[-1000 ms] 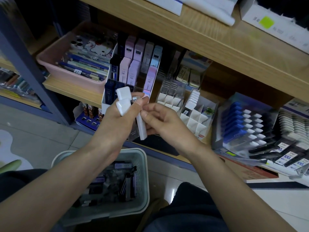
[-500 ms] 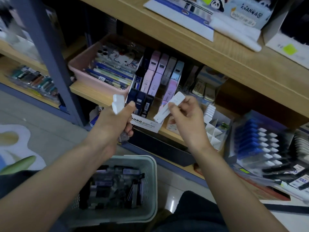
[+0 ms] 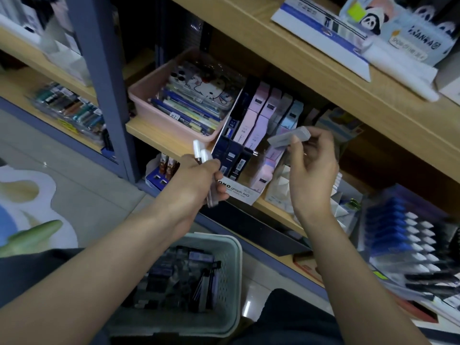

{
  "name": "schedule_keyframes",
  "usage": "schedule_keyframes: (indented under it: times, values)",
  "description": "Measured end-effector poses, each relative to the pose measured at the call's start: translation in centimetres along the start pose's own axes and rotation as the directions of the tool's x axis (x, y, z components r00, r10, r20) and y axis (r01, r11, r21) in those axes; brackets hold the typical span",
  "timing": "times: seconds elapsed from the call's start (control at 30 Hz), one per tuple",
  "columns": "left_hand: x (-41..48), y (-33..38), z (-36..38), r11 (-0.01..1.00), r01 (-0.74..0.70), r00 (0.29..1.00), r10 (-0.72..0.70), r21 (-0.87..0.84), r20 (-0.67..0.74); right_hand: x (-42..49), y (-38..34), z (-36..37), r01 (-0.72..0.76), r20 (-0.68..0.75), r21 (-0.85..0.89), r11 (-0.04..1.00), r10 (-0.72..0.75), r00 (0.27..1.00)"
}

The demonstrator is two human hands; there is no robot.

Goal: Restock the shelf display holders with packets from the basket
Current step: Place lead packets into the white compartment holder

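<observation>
- Fingers [image 3: 323, 145] and thumb of the right hand [image 3: 311, 175] pinch one slim, pale grey plastic packet [image 3: 286, 138] by its right end, held clear of the shelf stock.
- The packet's long axis runs nearly level. Its free end points left and slightly down, towards the white tiered cardboard display holder [image 3: 240, 194] printed "MONO graph MG".
- The holder's pastel rows lie just beside and below that free end, so the right hand is the nearer one. To drop into a lane, the packet probably has to turn and line up with the upright rows.
- The left hand [image 3: 196, 180] clenches a bundle of slim white packets [image 3: 200, 154] at the holder's front left corner, on the light wooden shelf [image 3: 159, 138].
- Below both forearms, the pale green perforated plastic basket [image 3: 235, 260] holds more packets.
</observation>
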State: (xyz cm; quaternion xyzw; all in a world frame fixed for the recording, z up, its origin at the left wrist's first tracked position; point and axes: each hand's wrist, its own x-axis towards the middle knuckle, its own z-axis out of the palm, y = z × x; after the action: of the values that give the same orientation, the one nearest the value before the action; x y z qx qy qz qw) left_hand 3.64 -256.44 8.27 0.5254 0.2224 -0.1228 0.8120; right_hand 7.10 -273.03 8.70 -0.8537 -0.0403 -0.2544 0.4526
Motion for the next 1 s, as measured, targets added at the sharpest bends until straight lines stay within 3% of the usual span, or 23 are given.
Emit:
schedule_keyframes:
  times: [0.23, 0.43, 0.6, 0.87, 1.0]
  values:
    - [-0.2, 0.0, 0.4, 1.000, -0.012, 0.998, 0.013, -0.023, 0.066, 1.4, 0.8, 1.4, 0.049, 0.035, -0.162, 0.986, -0.044, 0.998]
    - [0.0, 0.2, 0.8, 0.999, -0.011, 0.996, 0.014, -0.039, 0.088, 2.7, 1.2, 1.7, -0.037, -0.218, -0.033, 0.999, 0.029, 0.975]
    - [-0.1, 0.5, 1.6, 0.998, -0.018, 0.993, 0.026, -0.065, 0.117, 3.3, 1.5, 2.4, -0.141, -0.111, -0.084, 0.986, 0.131, 0.985]
    - [0.2, 0.5, 2.7, 0.996, 0.010, 0.992, 0.002, -0.091, 0.124, 5.8, 1.4, 2.9, -0.118, -0.079, -0.293, 0.949, 0.099, 0.992]
    - [0.3, 0.5, 3.0, 0.995, 0.017, 0.990, -0.003, -0.096, 0.141, 6.5, 1.4, 3.0, -0.112, 0.009, -0.388, 0.915, 0.125, 0.992]
